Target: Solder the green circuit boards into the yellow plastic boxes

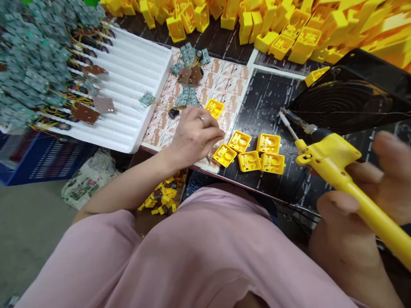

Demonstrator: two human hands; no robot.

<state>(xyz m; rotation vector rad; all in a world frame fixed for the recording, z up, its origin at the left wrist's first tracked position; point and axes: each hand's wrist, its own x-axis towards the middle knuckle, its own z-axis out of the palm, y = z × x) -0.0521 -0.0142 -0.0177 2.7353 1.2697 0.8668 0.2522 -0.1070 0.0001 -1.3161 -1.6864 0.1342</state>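
Observation:
My left hand (194, 134) reaches over the table edge with its fingers pinched together just left of several small yellow plastic housings (253, 153) lying on the black mat (269, 102). Whether it holds anything is hidden by the fingers. Another yellow housing (214, 107) lies just beyond the hand on the printed sheet (224, 81). My right hand (369, 188) grips a yellow soldering iron (337, 164), its metal tip (287, 122) pointing left above the mat near the housings.
A white foam tray (135, 72) with small circuit boards (38, 64) and wires sits at left. A heap of yellow housings (289, 25) lines the back. A black fan (343, 102) stands at right. A box of yellow scraps (162, 196) is below the table.

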